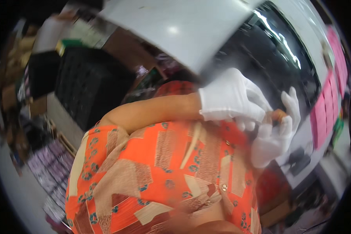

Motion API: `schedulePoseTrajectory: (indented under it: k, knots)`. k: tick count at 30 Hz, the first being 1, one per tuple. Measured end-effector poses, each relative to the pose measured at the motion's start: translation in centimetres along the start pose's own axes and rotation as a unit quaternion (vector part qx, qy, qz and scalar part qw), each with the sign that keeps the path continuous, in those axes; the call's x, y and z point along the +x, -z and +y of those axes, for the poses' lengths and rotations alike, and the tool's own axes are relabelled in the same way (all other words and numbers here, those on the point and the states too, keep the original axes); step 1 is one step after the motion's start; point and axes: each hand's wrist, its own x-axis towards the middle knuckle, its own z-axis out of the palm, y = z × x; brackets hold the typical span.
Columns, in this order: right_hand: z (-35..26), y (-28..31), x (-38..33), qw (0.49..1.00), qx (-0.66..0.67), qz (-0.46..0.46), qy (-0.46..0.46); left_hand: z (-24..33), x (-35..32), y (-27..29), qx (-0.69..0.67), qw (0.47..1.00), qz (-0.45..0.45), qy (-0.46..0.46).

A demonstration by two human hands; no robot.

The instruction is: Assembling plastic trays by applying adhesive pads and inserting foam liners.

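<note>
In front of my orange patterned top, both my hands are raised close together in white gloves. My left hand (236,97) reaches across from the left, its fingers bent and pinched together against the fingers of my right hand (275,138). What lies between the left fingertips is hidden and blurred. On my right hand some fingers stretch upward and apart, while others curl toward the left hand. A skin-coloured patch (277,115), like a bare fingertip, shows between the gloves. Behind the hands lies a glossy black sheet or panel (257,58).
A white tabletop (175,31) adjoins the black panel. Pink stacked pieces (325,111) line the right edge. Black crates (91,84) stand at left, near wrapped bundles (52,167) on the floor. Cardboard boxes (9,97) are piled at far left.
</note>
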Motion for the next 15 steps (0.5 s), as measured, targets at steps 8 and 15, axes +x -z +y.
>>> schedulePoseTrajectory:
  k: [8, 15]
  knots:
    - [-2.6, -4.9, -0.6, 0.962, 0.073, -0.217, 0.149, -8.6, -6.0, 6.5, -0.12, 0.965, 0.226, -0.054]
    - [-0.1, 0.1, 2.3, 0.987, 0.066, -0.145, -0.033, -33.0, 15.8, 33.2, 0.161, 0.871, 0.46, -0.056]
